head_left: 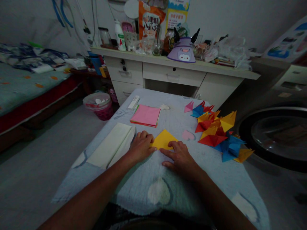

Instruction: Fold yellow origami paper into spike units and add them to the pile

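Observation:
A yellow sheet of origami paper (pixel 164 138), folded into a triangle with its point away from me, lies flat on the cloth-covered table. My left hand (pixel 142 145) has its fingers curled at the left corner, with thumb and forefinger closed on that corner. From the right, my right hand (pixel 178 156) rests on the paper; its fingers are apart and the forefinger stretches along the near edge. Beyond my left hand sits a stack of square coloured paper (pixel 146 115), pink on top. Folded paper cranes (pixel 213 129) in red, yellow, blue and pink are heaped at the right.
A folded pale cloth or paper (pixel 111 143) lies left of my left hand. Near the stack is a small white box-like item (pixel 133 102). Behind the table (pixel 159 191) stands a cluttered white desk (pixel 172 75). A pink bin (pixel 99 107) is left, a washing machine (pixel 283 127) right.

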A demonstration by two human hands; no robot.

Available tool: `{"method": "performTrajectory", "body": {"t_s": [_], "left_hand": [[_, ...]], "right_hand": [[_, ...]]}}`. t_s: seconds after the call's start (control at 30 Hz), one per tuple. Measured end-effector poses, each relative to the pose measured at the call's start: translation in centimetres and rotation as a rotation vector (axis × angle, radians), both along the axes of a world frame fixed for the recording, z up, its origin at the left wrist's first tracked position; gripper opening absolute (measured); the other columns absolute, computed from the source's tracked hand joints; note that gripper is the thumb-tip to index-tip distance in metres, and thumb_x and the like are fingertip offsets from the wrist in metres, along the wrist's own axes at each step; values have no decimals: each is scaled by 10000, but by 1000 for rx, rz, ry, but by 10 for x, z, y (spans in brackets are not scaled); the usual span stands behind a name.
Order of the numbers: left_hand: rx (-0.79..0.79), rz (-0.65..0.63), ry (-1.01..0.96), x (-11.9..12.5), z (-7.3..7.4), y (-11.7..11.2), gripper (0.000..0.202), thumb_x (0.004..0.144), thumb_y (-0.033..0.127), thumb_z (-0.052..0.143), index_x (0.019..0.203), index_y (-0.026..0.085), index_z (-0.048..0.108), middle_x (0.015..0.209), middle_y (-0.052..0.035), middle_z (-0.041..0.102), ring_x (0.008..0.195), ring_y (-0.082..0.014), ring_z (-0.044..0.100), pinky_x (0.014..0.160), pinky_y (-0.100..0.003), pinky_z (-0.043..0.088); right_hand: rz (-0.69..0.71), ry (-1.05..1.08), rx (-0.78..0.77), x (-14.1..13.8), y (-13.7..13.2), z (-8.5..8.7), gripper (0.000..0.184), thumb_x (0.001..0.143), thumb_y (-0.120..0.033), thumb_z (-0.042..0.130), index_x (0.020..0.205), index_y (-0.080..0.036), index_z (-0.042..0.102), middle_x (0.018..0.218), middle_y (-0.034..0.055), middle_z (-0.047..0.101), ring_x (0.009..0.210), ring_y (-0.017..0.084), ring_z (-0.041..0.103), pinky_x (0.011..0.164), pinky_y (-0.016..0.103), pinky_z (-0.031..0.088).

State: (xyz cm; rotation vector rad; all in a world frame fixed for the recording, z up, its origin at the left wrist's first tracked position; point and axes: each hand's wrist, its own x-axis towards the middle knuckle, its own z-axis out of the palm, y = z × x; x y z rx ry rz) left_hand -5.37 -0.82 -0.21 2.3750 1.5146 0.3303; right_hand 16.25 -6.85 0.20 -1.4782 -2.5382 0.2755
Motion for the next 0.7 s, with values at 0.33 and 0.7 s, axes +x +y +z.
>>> {"method": "performTrajectory", "body": {"t_s": [0.33,0.7], "left_hand": [[-73,-45,19,-15,6,6,221,730,281,606,928,203,549,971,-63,515,933,-252,450,880,-409,373],[-239,-90,-7,-22,22,10,213,670,167,560,878,201,530,1000,-68,510,989,-259,454,898,-392,373]], "right_hand": [[-8,15,-119,29,8,11,403,868,-426,600,1248,-299,636,1090,105,543,975,258,506,871,454,403],[-156,1,-240,69,4,21,352,866,-413,580,1196,-330,669,1063,86,546,990,241,527,887,421,407]]}}
